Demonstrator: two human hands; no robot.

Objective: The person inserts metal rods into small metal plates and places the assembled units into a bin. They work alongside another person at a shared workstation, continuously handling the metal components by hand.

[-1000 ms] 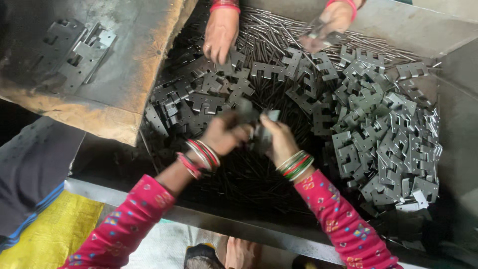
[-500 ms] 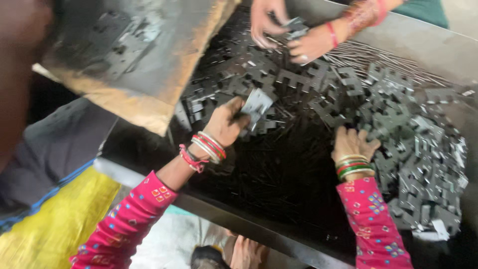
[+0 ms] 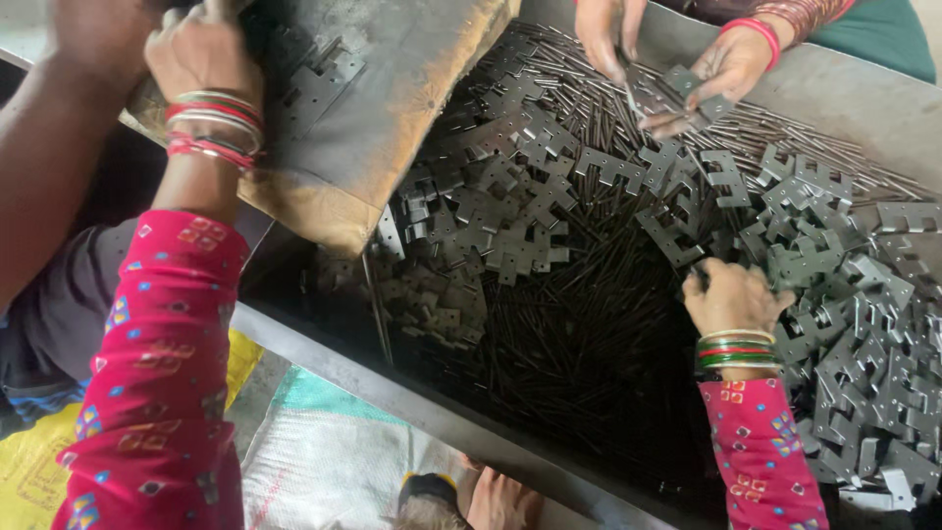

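Note:
My left hand (image 3: pixel 201 54), with bangles on its wrist, is raised to the upper left over a worn cardboard tray (image 3: pixel 392 118) that holds a few grey metal hinge plates (image 3: pixel 319 83). Its fingers curl away from me, so what they hold is hidden. My right hand (image 3: pixel 736 294) rests at the right on a heap of hinge plates (image 3: pixel 844 294), fingers curled down onto the pieces. Thin dark metal pins (image 3: pixel 579 334) fill the middle of the metal bin (image 3: pixel 412 402).
Another person's two hands (image 3: pixel 687 59) work a hinge plate at the bin's far edge. A bare arm (image 3: pixel 49 167) reaches in at the far left beside my sleeve. Woven sacks (image 3: pixel 334 461) lie on the floor below, where a hand (image 3: pixel 500 501) shows.
My left hand has lifted from the pile with a plate up to the cardboard tray at the left. My right hand has closed its fingers on the heap at the right.

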